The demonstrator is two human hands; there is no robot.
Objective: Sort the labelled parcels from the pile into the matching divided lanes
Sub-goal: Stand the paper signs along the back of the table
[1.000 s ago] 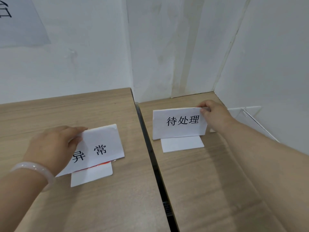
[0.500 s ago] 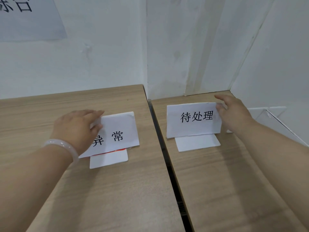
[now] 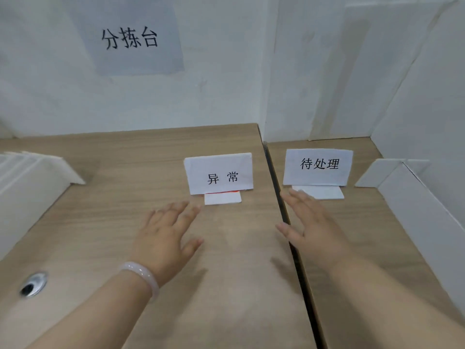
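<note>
left hand [image 3: 166,235] and right hand [image 3: 312,227] drawn back off the cards they pinched before, fingers spread, holding nothing, over the table [image 3: 113,210], 异常 card [image 3: 219,173] standing left of the table gap, 待处理 card [image 3: 318,167] right of it

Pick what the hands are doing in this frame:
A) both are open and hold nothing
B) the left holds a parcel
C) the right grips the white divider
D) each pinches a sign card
A: the left hand and right hand show straight, spread fingers in front of the 异常 sign and 待处理 sign, gripping neither.
</note>
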